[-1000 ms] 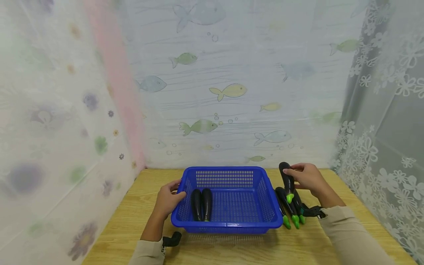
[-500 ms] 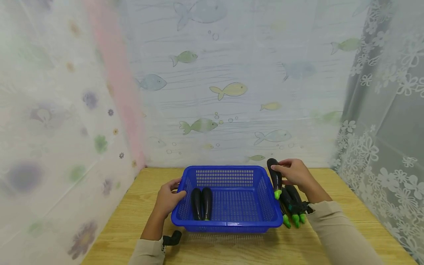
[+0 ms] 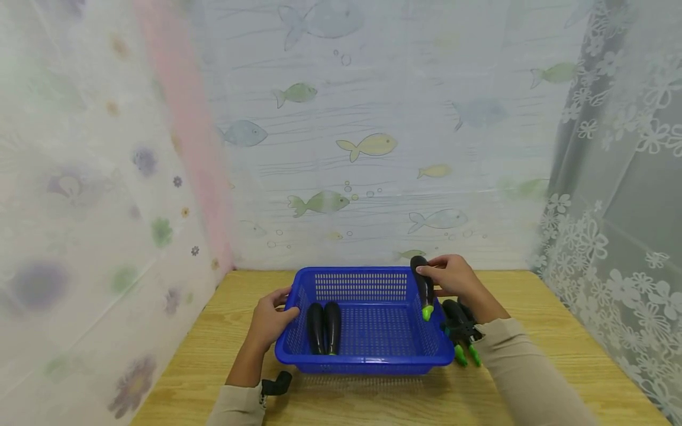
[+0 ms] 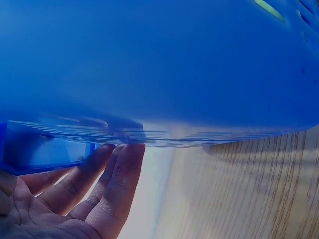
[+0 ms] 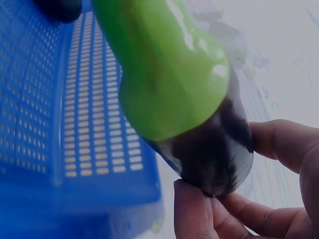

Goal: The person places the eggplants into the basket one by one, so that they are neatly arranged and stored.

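Note:
A dark eggplant (image 3: 424, 289) with a bright green stem end is pinched between the thumb and fingers of my right hand (image 3: 454, 277). It hangs over the right side of a blue slotted basket (image 3: 367, 360), stem end down. Close up in the right wrist view, the green cap (image 5: 169, 74) faces the camera. My left hand (image 3: 270, 322) grips the basket's left rim, thumb over the top and fingers (image 4: 117, 191) against the outside wall. Two eggplants (image 3: 324, 328) lie side by side in the basket's left part.
More eggplants (image 3: 453, 310) lie on the wooden table (image 3: 367, 402) just right of the basket, partly hidden by my right wrist. Fish-printed sheeting (image 3: 373, 177) hangs behind the table, with other patterned sheets at both sides.
My right hand has moved left with the eggplant, from above the eggplants on the table to over the basket's right side. The left hand and the basket have stayed put.

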`<state>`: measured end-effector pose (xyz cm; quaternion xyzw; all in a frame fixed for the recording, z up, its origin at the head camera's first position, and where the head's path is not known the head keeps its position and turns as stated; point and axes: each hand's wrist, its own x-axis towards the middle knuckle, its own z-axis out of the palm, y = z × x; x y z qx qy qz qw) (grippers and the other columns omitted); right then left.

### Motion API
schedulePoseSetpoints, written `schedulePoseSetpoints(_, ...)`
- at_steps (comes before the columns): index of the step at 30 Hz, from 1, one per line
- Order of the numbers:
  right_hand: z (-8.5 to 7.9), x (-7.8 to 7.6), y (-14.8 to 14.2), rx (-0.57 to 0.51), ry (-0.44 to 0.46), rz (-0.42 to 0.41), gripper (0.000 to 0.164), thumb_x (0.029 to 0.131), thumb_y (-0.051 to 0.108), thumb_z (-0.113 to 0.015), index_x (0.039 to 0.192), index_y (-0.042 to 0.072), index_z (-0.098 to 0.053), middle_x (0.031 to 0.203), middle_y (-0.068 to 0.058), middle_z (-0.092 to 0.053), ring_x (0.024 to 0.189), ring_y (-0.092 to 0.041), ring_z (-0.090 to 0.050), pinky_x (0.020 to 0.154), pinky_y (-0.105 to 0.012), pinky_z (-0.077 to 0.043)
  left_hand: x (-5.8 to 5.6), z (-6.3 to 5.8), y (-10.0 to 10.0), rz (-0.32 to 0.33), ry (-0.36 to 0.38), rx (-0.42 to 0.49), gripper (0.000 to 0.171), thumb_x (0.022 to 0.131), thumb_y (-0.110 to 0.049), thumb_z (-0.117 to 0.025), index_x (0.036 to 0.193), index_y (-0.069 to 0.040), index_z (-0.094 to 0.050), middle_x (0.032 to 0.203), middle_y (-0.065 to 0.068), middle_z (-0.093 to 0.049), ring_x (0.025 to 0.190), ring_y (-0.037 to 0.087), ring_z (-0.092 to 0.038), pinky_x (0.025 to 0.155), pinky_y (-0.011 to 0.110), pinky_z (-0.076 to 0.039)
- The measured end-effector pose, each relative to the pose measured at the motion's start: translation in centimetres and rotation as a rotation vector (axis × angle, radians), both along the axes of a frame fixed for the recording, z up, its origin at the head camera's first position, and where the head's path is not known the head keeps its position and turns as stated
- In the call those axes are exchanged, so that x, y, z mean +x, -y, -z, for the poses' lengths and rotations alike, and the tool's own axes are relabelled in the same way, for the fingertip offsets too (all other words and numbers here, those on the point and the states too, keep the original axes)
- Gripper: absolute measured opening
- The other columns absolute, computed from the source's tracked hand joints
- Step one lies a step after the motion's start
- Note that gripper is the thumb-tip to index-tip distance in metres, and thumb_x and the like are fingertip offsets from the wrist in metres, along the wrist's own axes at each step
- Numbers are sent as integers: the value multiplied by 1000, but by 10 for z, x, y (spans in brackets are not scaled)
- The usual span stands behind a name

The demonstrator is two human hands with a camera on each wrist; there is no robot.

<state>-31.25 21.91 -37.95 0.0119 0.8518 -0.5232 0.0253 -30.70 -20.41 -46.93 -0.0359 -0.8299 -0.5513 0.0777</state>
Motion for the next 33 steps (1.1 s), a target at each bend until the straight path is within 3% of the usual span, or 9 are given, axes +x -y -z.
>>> schedulePoseSetpoints(11, 9, -7, 27, -13, 0, -21, 58, 96, 32, -72, 138, -5, -58, 131, -25, -61, 106, -32, -67, 76, -40, -65, 0, -2, -2, 8, -15, 7, 58, 89, -11, -73, 144, -3, -58, 130, 22, -68, 113, 38, -70, 89, 52, -62)
schedulePoseSetpoints(20, 20, -10, 46, -38, 27, -38, 59, 96, 28, -73, 138, -9, -55, 133, -28, -59, 109, -37, -68, 73, -43, -65, 2, -1, 0, 0, 13, -5, 59, 90, -14, -74, 146, -5, -58, 133, 21, -67, 118, 39, -67, 95, 54, -59)
schedulePoseSetpoints(28, 29, -13, 65, -48, 56, -30, 55, 94, 26, -75, 134, -9, -59, 125, -26, -65, 104, -33, -71, 82, -51, -63, 3, -1, 0, 0, 21, -5, 60, 90, -14, -73, 147, -5, -57, 134, 22, -67, 118, 40, -68, 92, 54, -60)
schedulePoseSetpoints(33, 34, -16, 73, -68, 85, -35, 58, 93, 24, -76, 137, -10, -58, 128, -27, -65, 107, -35, -71, 76, -46, -65, 2, 0, -1, -1, 30, 1, 60, 89, -13, -74, 146, -6, -57, 132, 21, -68, 116, 40, -69, 89, 54, -61)
